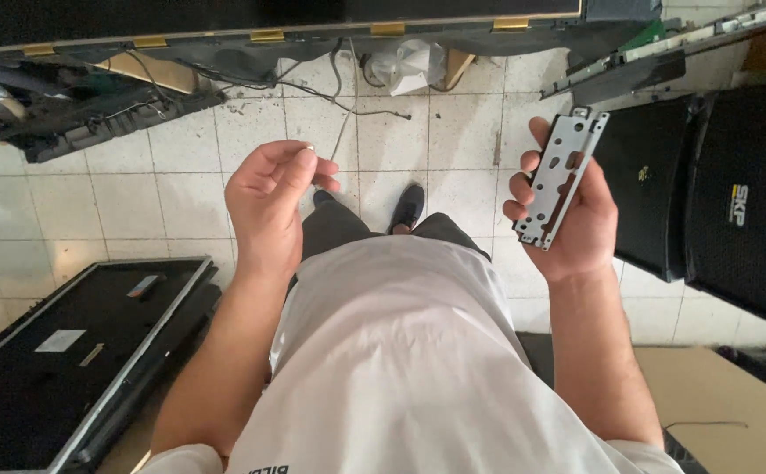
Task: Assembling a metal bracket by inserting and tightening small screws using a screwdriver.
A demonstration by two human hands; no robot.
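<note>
The right hand (567,219) sits at 3 o'clock in the view; it's closed around a flat grey metal bracket (560,178) w/ holes and slots cut in it; the bracket lies across the palm, long way up, tilted so its top end leans to 1 o'clock; fingers wrap its left edge, thumb is behind, so I can't see it well.

The left hand (269,197) is at 10 o'clock from the middle; fingers are curled in, thumb and first finger pinched close at the tip; smth tiny and pale may be there but it's too small to tell; a thin grey wire (344,123) runs up from near the fingertips toward 12 o'clock; can't tell if the hand holds it.

Between both hands, lower down, is the person's white shirt (400,351); past it, dark trousers and one black shoe (407,207) on the white tile floor (181,202).

At 12 o'clock a long dark flat panel (225,17) w/ gold tabs on its edge stretches across the top; loose black cables (312,88) and a white plastic bag (409,63) lie under it.

At 8 o'clock a black flat screen w/ silver frame (75,351) lies on the floor; at 3 o'clock, past the right hand, stand two black speaker boxes (708,193); at 5 o'clock is a brown cardboard sheet (725,395).
</note>
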